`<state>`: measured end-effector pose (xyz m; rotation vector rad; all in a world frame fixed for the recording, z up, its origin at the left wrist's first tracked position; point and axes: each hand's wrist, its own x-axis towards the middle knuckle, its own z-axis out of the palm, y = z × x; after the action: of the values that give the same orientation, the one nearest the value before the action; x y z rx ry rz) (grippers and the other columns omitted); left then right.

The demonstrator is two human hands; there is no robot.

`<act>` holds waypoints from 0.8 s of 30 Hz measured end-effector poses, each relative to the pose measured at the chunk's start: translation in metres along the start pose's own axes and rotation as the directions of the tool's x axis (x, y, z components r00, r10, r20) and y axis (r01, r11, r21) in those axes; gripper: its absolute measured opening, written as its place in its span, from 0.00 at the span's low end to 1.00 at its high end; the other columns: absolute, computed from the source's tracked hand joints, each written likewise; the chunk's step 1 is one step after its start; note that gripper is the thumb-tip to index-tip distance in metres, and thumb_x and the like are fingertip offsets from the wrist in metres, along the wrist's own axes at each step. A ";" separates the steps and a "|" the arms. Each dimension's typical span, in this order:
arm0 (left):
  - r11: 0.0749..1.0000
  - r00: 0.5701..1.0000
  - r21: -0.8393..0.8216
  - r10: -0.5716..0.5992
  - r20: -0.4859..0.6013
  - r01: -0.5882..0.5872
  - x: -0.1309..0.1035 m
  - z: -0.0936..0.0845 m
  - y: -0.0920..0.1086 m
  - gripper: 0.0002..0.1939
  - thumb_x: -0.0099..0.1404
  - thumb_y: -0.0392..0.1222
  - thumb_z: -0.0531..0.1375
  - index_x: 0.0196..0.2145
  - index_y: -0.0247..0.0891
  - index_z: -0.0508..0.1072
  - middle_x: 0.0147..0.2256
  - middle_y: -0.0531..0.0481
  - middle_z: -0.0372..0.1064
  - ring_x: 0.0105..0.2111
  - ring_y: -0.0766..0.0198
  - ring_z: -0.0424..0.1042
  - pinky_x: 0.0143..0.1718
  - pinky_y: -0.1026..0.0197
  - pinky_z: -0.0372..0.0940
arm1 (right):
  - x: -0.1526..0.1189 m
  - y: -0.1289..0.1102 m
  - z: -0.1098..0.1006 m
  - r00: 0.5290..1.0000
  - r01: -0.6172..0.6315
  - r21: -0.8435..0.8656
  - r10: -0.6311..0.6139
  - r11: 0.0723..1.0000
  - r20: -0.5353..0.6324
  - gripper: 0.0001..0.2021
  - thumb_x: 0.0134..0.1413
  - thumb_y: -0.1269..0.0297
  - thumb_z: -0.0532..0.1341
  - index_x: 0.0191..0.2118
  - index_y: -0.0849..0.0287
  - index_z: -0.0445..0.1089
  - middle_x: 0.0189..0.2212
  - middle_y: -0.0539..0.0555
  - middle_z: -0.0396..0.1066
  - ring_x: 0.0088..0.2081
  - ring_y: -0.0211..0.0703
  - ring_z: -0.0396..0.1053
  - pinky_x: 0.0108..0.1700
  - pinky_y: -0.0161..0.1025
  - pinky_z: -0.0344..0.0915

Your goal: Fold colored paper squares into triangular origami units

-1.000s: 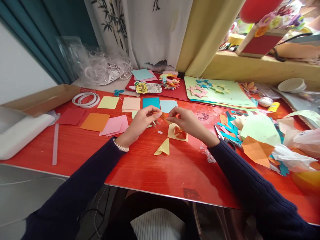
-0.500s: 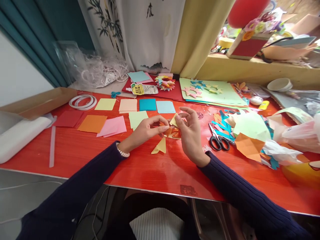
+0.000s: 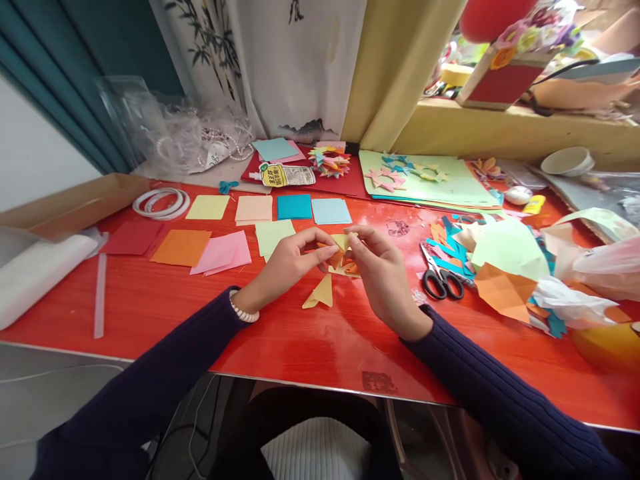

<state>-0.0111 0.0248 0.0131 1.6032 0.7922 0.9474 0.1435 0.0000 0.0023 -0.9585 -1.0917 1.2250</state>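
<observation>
Over the middle of the red table, my left hand [image 3: 299, 261] pinches an orange folded paper piece [image 3: 330, 252]. Facing it, my right hand [image 3: 380, 277] has thumb and fingers closed on a yellow folded paper piece [image 3: 341, 241]. The two pieces meet between my fingertips; whether they are joined is hidden. Just beneath lie more orange and yellow folded papers [image 3: 350, 269], partly covered by my hands. A single yellow folded piece [image 3: 320, 292] rests on the table nearer to me, touching neither hand.
Square paper stacks, such as orange [image 3: 181, 247] and pink [image 3: 223, 252], lie left. Scissors [image 3: 442, 277] with black handles and paper scraps [image 3: 510, 250] are right. A glue pouch [image 3: 283, 175] and folded paper rings [image 3: 387, 179] lie at the back.
My right hand's fingers have curled in and drawn closer to my left fingertips. The yellow piece has shifted slightly left, toward the orange one. The view has turned a little.
</observation>
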 end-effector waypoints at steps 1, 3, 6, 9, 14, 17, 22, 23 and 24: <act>1.000 1.000 -0.008 0.003 -0.015 -0.003 0.000 -0.001 0.000 0.10 0.62 0.46 0.58 0.33 0.34 0.68 0.31 0.52 0.67 0.27 0.71 0.68 0.33 0.65 0.66 | 0.000 -0.001 0.000 1.000 -0.008 0.003 0.008 1.000 0.016 0.07 0.52 0.61 0.61 0.37 0.54 0.68 0.32 0.48 0.64 0.31 0.33 0.63 0.33 0.34 0.62; 1.000 0.999 -0.016 0.017 -0.033 -0.017 0.000 -0.001 -0.001 0.10 0.62 0.45 0.59 0.33 0.34 0.68 0.29 0.53 0.66 0.26 0.71 0.67 0.31 0.66 0.65 | -0.001 -0.003 -0.001 0.999 -0.027 0.012 0.026 1.000 0.043 0.06 0.51 0.63 0.62 0.36 0.55 0.68 0.31 0.47 0.64 0.30 0.32 0.63 0.33 0.33 0.62; 0.999 0.998 -0.028 0.036 -0.049 -0.037 0.000 -0.001 0.001 0.09 0.62 0.44 0.58 0.32 0.35 0.67 0.30 0.53 0.65 0.27 0.72 0.65 0.29 0.68 0.63 | -0.001 -0.005 -0.003 0.996 -0.050 0.018 0.048 0.999 0.078 0.05 0.49 0.66 0.63 0.33 0.57 0.67 0.29 0.47 0.65 0.28 0.31 0.63 0.32 0.32 0.62; 0.996 0.996 -0.076 0.038 -0.080 -0.044 0.000 -0.001 0.003 0.08 0.63 0.43 0.57 0.32 0.35 0.67 0.29 0.52 0.65 0.28 0.71 0.66 0.28 0.68 0.64 | -0.001 -0.004 -0.005 0.997 -0.042 0.059 0.038 0.997 0.074 0.05 0.50 0.67 0.63 0.35 0.56 0.67 0.30 0.47 0.65 0.28 0.31 0.66 0.31 0.32 0.63; 0.993 0.995 -0.114 0.025 -0.096 -0.036 0.000 -0.001 0.007 0.07 0.64 0.42 0.56 0.33 0.34 0.66 0.28 0.52 0.67 0.28 0.69 0.69 0.29 0.66 0.67 | -0.002 0.000 -0.008 0.998 -0.040 0.106 0.034 0.994 0.055 0.13 0.54 0.66 0.60 0.47 0.51 0.67 0.34 0.48 0.68 0.34 0.33 0.70 0.43 0.36 0.67; 0.997 0.994 -0.073 0.026 -0.104 -0.033 0.000 0.000 0.006 0.07 0.64 0.41 0.56 0.33 0.34 0.67 0.29 0.51 0.67 0.29 0.69 0.69 0.30 0.66 0.69 | -0.002 -0.001 -0.008 0.991 -0.092 0.106 0.080 0.990 0.110 0.09 0.54 0.65 0.60 0.43 0.54 0.69 0.35 0.49 0.70 0.35 0.33 0.70 0.44 0.36 0.66; 0.996 0.996 -0.086 0.029 -0.087 -0.037 0.000 0.002 0.003 0.07 0.63 0.42 0.58 0.34 0.34 0.67 0.29 0.52 0.68 0.28 0.70 0.70 0.30 0.67 0.70 | -0.001 -0.006 -0.010 0.975 -0.113 0.015 0.108 0.994 0.194 0.05 0.53 0.63 0.62 0.34 0.58 0.69 0.30 0.49 0.69 0.30 0.32 0.68 0.36 0.32 0.67; 0.995 0.994 -0.093 0.033 -0.100 -0.042 0.000 0.002 0.002 0.08 0.63 0.42 0.57 0.34 0.34 0.67 0.29 0.52 0.68 0.28 0.70 0.70 0.29 0.67 0.70 | 0.000 -0.006 -0.010 0.978 -0.098 0.002 0.096 0.995 0.183 0.05 0.53 0.63 0.62 0.33 0.58 0.69 0.29 0.48 0.69 0.29 0.31 0.68 0.33 0.31 0.66; 0.994 0.992 -0.101 0.036 -0.118 -0.048 0.000 0.001 0.002 0.08 0.63 0.43 0.57 0.34 0.35 0.67 0.28 0.52 0.68 0.27 0.70 0.70 0.27 0.68 0.69 | 0.000 -0.007 -0.011 0.984 -0.076 -0.001 0.075 0.997 0.163 0.05 0.53 0.63 0.62 0.33 0.57 0.69 0.28 0.48 0.68 0.29 0.31 0.67 0.31 0.31 0.66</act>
<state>-0.0097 0.0240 0.0152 1.4906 0.7789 1.1026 0.1559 -0.0008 0.0067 -0.9148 -1.1886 1.3871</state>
